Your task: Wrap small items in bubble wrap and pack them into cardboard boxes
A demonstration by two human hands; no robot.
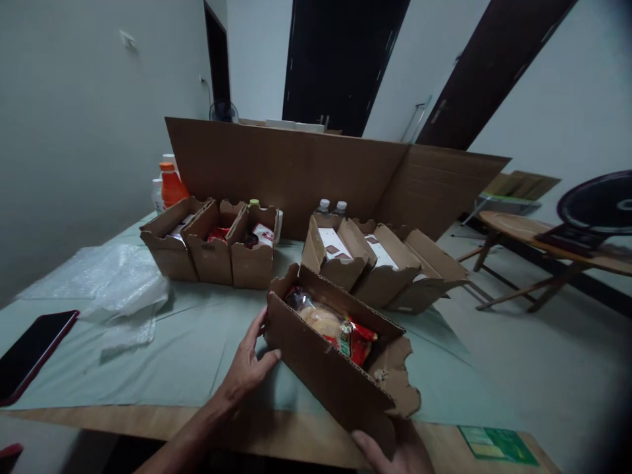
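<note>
A long open-topped cardboard box (316, 372) sits tilted between my hands near the table's front edge. My left hand (247, 368) grips its left end, thumb on the near wall and fingers around the far corner. At the lower right, my right hand (392, 454) holds the box's right end, its thumb on the near wall and its other fingers hidden. Inside lies a shiny plastic packet (328, 322) in red, green and clear film, with pale round pieces showing. The box's right end has a torn, wavy edge.
Three cardboard bins (210, 253) stand at the left with packets inside. More bins (363, 266) lean at the right, behind the held box. Bubble wrap (123, 289) and a phone (37, 352) lie at the left. A cardboard panel (291, 174) backs the table.
</note>
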